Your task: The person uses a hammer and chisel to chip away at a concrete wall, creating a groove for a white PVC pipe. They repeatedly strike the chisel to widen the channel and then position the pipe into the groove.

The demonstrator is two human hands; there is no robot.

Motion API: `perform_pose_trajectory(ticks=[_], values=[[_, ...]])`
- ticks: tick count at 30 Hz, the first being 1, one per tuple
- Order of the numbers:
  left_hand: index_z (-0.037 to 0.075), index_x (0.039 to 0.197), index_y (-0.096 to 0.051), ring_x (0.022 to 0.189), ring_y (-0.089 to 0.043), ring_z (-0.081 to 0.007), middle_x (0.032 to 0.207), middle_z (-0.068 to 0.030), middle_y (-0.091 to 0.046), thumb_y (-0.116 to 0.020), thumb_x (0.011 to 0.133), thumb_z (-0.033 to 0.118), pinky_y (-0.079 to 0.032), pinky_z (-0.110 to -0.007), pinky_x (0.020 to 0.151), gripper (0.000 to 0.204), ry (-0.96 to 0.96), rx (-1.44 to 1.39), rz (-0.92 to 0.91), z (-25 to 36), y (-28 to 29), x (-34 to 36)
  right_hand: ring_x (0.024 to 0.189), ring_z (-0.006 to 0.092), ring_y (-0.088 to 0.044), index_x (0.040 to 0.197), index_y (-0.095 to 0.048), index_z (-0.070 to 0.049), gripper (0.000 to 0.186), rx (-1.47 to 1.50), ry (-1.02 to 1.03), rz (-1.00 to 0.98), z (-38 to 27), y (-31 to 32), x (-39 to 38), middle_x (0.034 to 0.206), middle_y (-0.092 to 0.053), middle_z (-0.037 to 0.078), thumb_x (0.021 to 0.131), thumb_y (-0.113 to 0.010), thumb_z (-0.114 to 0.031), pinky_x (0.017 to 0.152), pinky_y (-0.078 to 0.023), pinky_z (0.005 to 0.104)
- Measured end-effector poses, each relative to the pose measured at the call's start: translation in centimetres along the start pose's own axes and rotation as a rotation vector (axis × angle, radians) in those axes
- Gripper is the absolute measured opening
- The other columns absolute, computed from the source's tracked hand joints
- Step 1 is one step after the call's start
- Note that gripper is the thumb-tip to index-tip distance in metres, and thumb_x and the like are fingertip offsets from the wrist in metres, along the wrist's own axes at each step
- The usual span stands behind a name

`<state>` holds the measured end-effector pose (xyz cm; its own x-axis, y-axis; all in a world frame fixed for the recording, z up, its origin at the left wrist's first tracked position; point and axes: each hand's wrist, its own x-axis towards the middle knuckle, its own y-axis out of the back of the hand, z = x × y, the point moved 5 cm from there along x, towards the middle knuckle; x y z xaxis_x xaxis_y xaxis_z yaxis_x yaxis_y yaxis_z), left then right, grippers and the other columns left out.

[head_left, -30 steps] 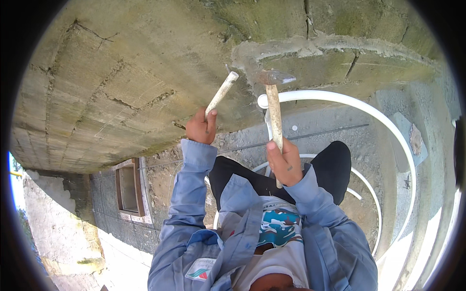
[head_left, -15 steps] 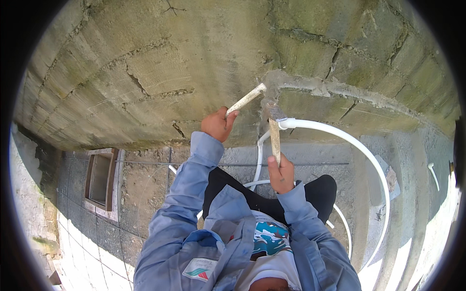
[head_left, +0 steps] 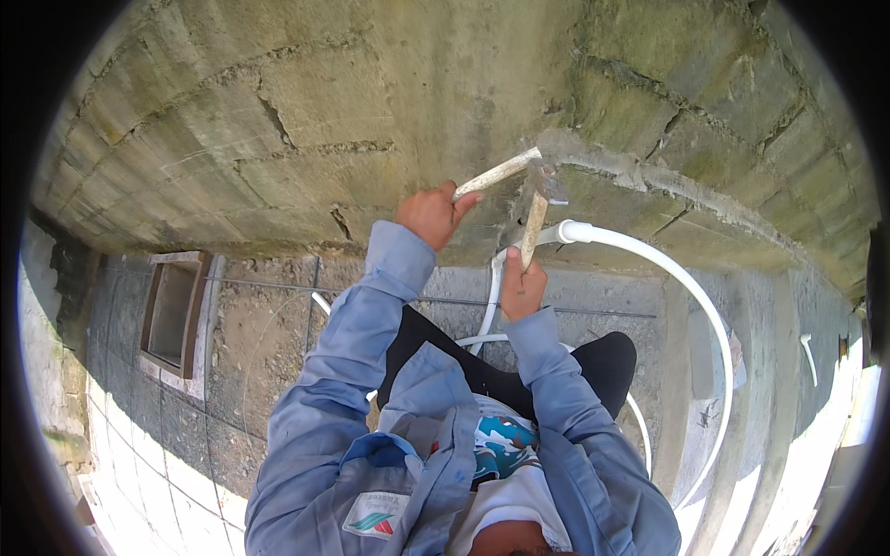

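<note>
My left hand (head_left: 433, 215) is closed round a pale, dirt-specked stick (head_left: 496, 174) that slants up and right to the block wall; I cannot tell whether it is a pipe piece or a tool. In my right hand (head_left: 522, 289) is a hammer (head_left: 535, 222), gripped low on its worn light handle. Its grey metal head (head_left: 553, 185) is up beside the far end of the stick, close enough that I cannot tell if they touch. Just behind the hammer, a rough chipped groove with grey mortar (head_left: 681, 185) runs along the wall (head_left: 324, 93) to the right.
A white pipe (head_left: 691, 278) curves from the wall foot round my right side, joined to a white upright pipe (head_left: 491, 301). Thin metal bars (head_left: 436, 300) cross the rough ground. At left lies a wood-framed opening (head_left: 176, 310). My bent knees are below my hands.
Both hands have moved a little up and to the right in view. The hammer's head has risen from below the stick's tip to beside it. My view has also shifted slightly.
</note>
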<state>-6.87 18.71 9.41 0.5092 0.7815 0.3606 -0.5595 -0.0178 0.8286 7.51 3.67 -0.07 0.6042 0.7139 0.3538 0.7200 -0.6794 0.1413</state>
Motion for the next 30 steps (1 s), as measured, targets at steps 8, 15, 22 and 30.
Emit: perform_pose_trajectory(ticks=[8,15,22,30], values=[[0.004,0.086,-0.063,0.068,-0.067,-0.0455,0.071,-0.0228,-0.067,-0.049,0.097,0.065,-0.052,-0.055,0.059,0.065,0.003,0.003,-0.043,-0.3,-0.2,0.2,0.053,0.0084,-0.043,0.095,-0.052,-0.001,0.051,0.443,0.326,0.036,-5.2,1.8,-1.7,0.063,-0.048,0.002,0.101,-0.055,-0.052,0.047,-0.034,0.0273],[0.002,0.082,-0.062,0.065,-0.064,-0.0476,0.066,-0.0247,-0.062,-0.052,0.098,0.062,-0.049,-0.055,0.057,0.063,-0.003,-0.089,-0.002,-0.7,-1.1,0.0,0.055,0.0108,-0.048,0.089,-0.059,0.001,0.044,-0.051,0.003,-0.001,1.5,-0.2,-0.3,0.06,-0.055,0.003,0.104,-0.057,-0.04,0.05,-0.038,0.0315],[0.003,0.087,-0.064,0.069,-0.066,-0.0472,0.071,-0.0244,-0.066,-0.049,0.098,0.065,-0.052,-0.056,0.063,0.065,0.056,-0.098,-0.075,-0.5,-0.9,0.1,0.052,0.0078,-0.044,0.087,-0.052,-0.003,0.051,0.422,0.255,0.088,-6.0,1.6,-1.6,0.058,-0.046,0.0,0.104,-0.051,-0.051,0.046,-0.032,0.0271],[0.0,0.084,-0.062,0.067,-0.063,-0.0492,0.068,-0.0265,-0.063,-0.049,0.098,0.064,-0.05,-0.056,0.06,0.066,0.021,-0.11,-0.034,-0.4,-1.0,0.6,0.057,0.0125,-0.052,0.086,-0.059,0.001,0.043,0.09,-0.208,0.022,4.0,0.1,-2.1,0.06,-0.055,0.005,0.106,-0.052,-0.037,0.051,-0.04,0.0342]])
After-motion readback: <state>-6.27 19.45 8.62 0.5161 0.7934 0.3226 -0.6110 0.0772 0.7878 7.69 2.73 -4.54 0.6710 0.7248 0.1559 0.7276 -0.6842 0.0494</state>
